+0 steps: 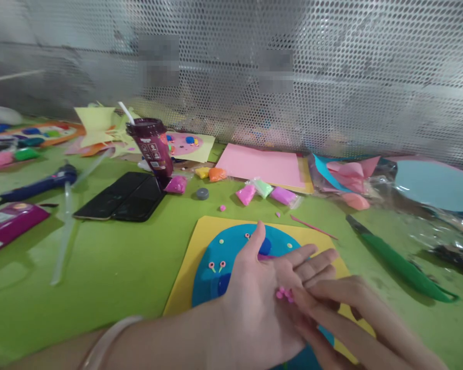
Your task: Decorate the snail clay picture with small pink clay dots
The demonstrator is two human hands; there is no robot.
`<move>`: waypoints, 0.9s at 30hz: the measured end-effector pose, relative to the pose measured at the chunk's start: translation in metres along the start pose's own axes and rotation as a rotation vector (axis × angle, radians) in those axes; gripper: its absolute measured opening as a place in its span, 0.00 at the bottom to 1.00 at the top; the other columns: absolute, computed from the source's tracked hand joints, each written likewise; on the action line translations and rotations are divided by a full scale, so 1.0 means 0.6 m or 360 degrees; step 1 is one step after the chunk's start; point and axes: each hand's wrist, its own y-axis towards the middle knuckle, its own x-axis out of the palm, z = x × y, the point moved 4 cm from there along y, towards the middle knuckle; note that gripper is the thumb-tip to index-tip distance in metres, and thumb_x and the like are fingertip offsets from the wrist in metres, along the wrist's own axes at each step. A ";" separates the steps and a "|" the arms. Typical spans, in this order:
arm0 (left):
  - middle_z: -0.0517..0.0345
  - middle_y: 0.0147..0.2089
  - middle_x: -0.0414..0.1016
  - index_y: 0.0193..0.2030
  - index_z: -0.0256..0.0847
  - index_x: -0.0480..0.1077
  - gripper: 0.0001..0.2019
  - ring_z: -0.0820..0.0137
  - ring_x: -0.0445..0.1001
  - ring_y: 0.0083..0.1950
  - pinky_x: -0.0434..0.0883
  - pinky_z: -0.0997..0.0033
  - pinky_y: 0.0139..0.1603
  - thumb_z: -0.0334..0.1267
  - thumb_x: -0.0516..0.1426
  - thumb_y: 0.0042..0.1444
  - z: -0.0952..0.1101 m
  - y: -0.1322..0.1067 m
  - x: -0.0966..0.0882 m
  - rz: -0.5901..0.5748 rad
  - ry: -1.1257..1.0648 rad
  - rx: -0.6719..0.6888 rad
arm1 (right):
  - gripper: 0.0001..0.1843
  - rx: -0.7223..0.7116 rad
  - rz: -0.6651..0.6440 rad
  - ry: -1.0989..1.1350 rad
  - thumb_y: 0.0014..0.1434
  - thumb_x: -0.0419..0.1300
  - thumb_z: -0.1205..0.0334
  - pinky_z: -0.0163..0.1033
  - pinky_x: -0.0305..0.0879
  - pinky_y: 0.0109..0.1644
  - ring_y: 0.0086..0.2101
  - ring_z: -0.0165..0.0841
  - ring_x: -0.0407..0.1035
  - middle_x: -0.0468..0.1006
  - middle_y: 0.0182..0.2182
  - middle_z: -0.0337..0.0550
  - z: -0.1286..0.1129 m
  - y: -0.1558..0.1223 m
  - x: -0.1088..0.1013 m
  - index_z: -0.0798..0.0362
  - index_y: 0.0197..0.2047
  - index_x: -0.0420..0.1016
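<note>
Palm up, my left hand (258, 303) lies with its fingers stretched out, and several tiny pink clay balls (284, 294) rest on its palm. My right hand (343, 313) reaches in from the right, fingertips drawn together against the left palm beside the balls; whatever is between them is hidden. Beneath both hands is a yellow sheet (189, 257) bearing a blue paper disc (204, 282). Small pink-ringed eyes on green stalks (216, 265), pale dots and dark blue clay pieces decorate the disc, which my hands partly cover.
Bagged coloured clay (283, 196), a grey cap (202, 193) and pink paper (262, 165) lie beyond the disc. A lidded cup with a straw (152, 146) stands behind a black phone (133, 198). Left is a glue gun (42, 183); right is a green-sheathed tool (403, 259). Perforated metal rises behind.
</note>
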 end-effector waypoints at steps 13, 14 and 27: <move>0.53 0.43 0.67 0.61 0.38 0.53 0.37 0.70 0.66 0.33 0.59 0.73 0.32 0.64 0.43 0.53 -0.008 -0.001 0.002 0.0305 0.0193 0.0105 | 0.10 0.0124 0.0116 0.0163 0.53 0.59 0.73 0.36 0.71 0.35 0.36 0.34 0.68 0.70 0.37 0.46 0.001 0.008 0.008 0.53 0.39 0.71; 0.52 0.48 0.67 0.62 0.40 0.51 0.37 0.70 0.66 0.33 0.58 0.73 0.29 0.64 0.43 0.53 -0.008 -0.001 0.001 0.0292 0.0231 0.0136 | 0.10 0.0144 0.0114 0.0174 0.53 0.59 0.73 0.37 0.71 0.35 0.36 0.34 0.68 0.70 0.37 0.46 0.001 0.008 0.009 0.53 0.39 0.71; 0.52 0.44 0.69 0.60 0.40 0.53 0.30 0.70 0.71 0.38 0.64 0.73 0.38 0.56 0.48 0.56 -0.015 0.002 -0.004 0.0473 0.0109 0.0150 | 0.13 0.0133 0.0171 0.0290 0.55 0.57 0.75 0.35 0.71 0.35 0.37 0.34 0.67 0.69 0.37 0.45 0.019 0.008 0.006 0.52 0.42 0.69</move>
